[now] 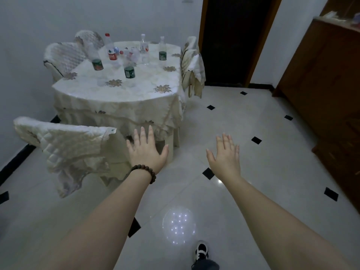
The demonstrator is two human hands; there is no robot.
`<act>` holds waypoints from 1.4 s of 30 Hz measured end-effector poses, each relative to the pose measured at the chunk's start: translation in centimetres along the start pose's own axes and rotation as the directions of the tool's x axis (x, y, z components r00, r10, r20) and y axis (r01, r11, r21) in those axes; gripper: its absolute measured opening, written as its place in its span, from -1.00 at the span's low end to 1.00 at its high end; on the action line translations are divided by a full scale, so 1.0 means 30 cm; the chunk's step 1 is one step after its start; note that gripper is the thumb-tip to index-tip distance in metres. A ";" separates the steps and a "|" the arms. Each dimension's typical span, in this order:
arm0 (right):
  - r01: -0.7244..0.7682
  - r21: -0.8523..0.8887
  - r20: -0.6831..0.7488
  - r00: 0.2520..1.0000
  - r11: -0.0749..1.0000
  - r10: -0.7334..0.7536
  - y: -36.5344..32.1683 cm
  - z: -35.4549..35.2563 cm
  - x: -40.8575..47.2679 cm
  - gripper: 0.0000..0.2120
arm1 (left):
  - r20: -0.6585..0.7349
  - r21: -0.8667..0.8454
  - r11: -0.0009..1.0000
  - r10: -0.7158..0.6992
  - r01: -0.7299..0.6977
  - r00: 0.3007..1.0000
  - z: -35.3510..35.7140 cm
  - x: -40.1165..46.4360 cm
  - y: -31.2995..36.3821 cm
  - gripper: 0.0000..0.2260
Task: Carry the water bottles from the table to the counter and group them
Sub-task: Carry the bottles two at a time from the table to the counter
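Observation:
Several clear plastic water bottles stand on a round table [116, 98] covered with a cream cloth. One has a red label [111, 49]; green-labelled ones stand at the left [95, 59], in front [129, 67] and at the right [162, 49]; another clear one [143, 48] is at the back. My left hand [147, 148], with a bead bracelet on its wrist, and my right hand [226, 152] reach forward over the floor with flat, spread fingers, holding nothing. Both are well short of the bottles. The brown wooden counter [323, 61] rises at the right.
Chairs with quilted cream covers ring the table: one close at the left [64, 141], two at the back left [64, 55] and one at the right [191, 61]. A dark doorway [231, 36] lies behind. Glossy white floor tiles [253, 117] stretch between table and counter.

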State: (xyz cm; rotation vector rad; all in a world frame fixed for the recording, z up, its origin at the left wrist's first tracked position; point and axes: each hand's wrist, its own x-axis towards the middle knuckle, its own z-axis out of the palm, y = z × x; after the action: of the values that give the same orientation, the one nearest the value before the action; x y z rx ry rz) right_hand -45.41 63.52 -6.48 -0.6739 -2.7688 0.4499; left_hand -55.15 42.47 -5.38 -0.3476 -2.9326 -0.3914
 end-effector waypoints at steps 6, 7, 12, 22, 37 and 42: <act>0.128 0.014 0.057 0.990 0.992 -0.129 0.021 0.005 0.487 -0.39 | -0.026 0.005 0.994 -0.112 0.112 0.993 0.057 0.372 0.145 -0.28; 0.151 0.015 0.060 0.987 0.988 -0.152 0.011 0.013 0.557 -0.39 | -0.031 0.011 0.992 -0.127 0.127 0.991 0.065 0.421 0.155 -0.28; 0.246 0.038 0.100 0.963 0.969 -0.249 -0.064 0.090 0.840 -0.40 | -0.020 0.025 0.974 -0.223 0.223 0.975 0.104 0.623 0.142 -0.27; 0.365 0.071 0.146 0.917 0.928 -0.372 -0.321 0.356 1.384 -0.40 | -0.059 0.029 0.938 -0.344 0.346 0.937 0.224 1.131 -0.031 -0.27; 0.400 0.110 0.213 0.885 0.910 -0.415 -0.757 0.658 2.149 -0.43 | -0.073 -0.133 0.890 -0.447 0.435 0.892 0.328 1.950 -0.314 -0.26; 0.414 0.105 0.247 0.870 0.904 -0.427 -0.764 0.733 2.299 -0.44 | -0.039 -0.495 0.757 -0.510 0.427 0.859 0.397 2.094 -0.321 -0.15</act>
State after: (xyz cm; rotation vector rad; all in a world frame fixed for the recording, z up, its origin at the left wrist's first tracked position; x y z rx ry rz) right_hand -120.85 72.14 -6.73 0.0202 -3.0210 0.5399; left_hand -119.38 49.73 -7.08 0.3826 -2.6803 -1.1543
